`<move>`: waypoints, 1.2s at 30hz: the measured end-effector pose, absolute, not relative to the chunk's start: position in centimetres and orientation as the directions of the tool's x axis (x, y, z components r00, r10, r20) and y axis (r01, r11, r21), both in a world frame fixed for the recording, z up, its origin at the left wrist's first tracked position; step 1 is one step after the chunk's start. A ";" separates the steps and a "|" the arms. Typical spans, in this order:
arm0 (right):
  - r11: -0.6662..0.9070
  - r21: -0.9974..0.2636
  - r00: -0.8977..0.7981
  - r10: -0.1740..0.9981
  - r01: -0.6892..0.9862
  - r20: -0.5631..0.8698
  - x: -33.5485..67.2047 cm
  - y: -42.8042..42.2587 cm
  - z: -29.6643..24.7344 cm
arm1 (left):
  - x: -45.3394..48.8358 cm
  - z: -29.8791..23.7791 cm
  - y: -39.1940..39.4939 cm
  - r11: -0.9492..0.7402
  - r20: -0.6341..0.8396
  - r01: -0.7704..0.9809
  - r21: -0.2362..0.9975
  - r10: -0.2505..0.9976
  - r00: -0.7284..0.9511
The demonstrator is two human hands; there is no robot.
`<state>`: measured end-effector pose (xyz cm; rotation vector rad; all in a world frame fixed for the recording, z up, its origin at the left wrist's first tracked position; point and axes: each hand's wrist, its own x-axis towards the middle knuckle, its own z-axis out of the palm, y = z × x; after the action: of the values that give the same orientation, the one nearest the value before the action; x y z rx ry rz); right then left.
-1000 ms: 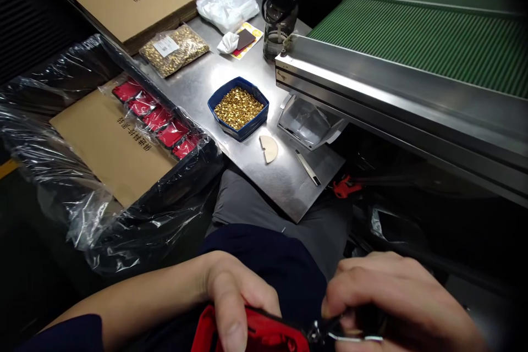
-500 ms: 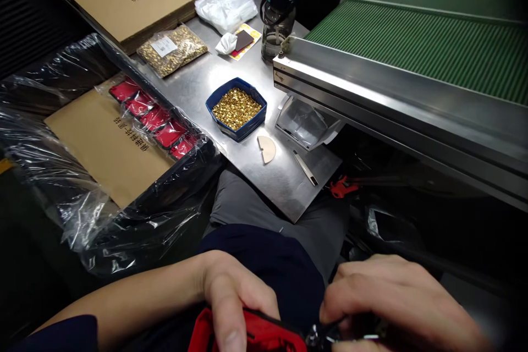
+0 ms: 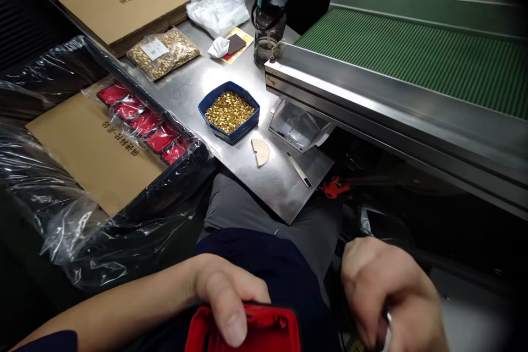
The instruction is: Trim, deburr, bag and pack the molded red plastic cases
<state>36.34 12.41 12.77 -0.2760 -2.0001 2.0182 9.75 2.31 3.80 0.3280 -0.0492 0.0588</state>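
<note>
My left hand [image 3: 225, 297] grips a red plastic case [image 3: 276, 327] with a dark outer edge, low in the head view. Its thumb presses inside the hollow of the case, and the lower part runs out of the frame. To the right of the case, apart from it, my right hand [image 3: 391, 297] is closed around a thin shiny metal piece [image 3: 388, 330]. Most of that piece is hidden by the fingers, so its kind cannot be made out. Ahead on the metal table stands a blue tray [image 3: 229, 135] of small gold-coloured metal pieces [image 3: 231, 112].
A plastic-lined box [image 3: 165, 181] at left holds cardboard and several red cases [image 3: 144, 121]. A half-round pale piece [image 3: 260, 152] and a utility knife [image 3: 299, 169] lie on the table [image 3: 284, 198]. A green conveyor [image 3: 391, 55], bottle [image 3: 270, 22] and bag of gold pieces [image 3: 163, 52] stand beyond.
My right hand has moved away from the red case, to the right, and turned. The left hand keeps its hold, and the case now shows more of its hollow inside. The view has shifted slightly.
</note>
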 end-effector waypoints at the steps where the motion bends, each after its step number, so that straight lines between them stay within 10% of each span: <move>1: -0.065 -0.998 -0.916 0.400 -0.006 -0.020 36.5 12.5 11.1 | 9.5 4.3 2.2 0.957 0.034 -0.133 0.259 0.128 0.991; 4: -0.184 -0.894 -0.621 0.662 0.408 -0.420 35.2 12.2 5.4 | 9.0 5.9 2.1 0.919 -0.060 -0.384 0.084 0.389 0.919; 10: -0.130 -0.797 -0.216 0.926 0.589 -0.311 29.7 12.5 -3.7 | 8.8 5.3 2.1 0.653 -0.419 -0.755 0.050 0.700 0.578; 16: -0.083 -0.807 -0.172 0.959 0.585 -0.224 28.2 13.6 -2.9 | 9.6 3.1 3.0 0.609 -0.721 -0.702 0.369 0.664 0.198; 21: -0.071 -0.909 -0.527 0.795 0.411 -0.301 27.6 9.7 1.6 | 11.8 2.3 5.1 0.586 -0.668 -0.358 0.727 0.724 -0.171; 26: -0.371 -0.918 -0.531 0.754 0.141 -0.386 27.7 7.3 2.9 | 12.5 2.4 5.7 0.559 -0.636 -0.373 0.740 0.763 -0.118; 30: -0.688 -0.676 -0.549 0.683 -0.263 -0.482 29.1 7.7 2.3 | 11.4 2.5 5.6 0.474 -0.623 -0.556 0.683 0.776 -0.103; 36: -0.814 -0.463 -0.651 0.567 -0.350 -0.505 27.8 6.5 1.5 | 10.7 2.4 5.6 0.534 -0.503 -0.826 0.179 0.772 0.390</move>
<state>27.83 6.45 1.55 -0.8949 -0.4461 2.4248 10.70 5.59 2.43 -0.1064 0.5789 1.0178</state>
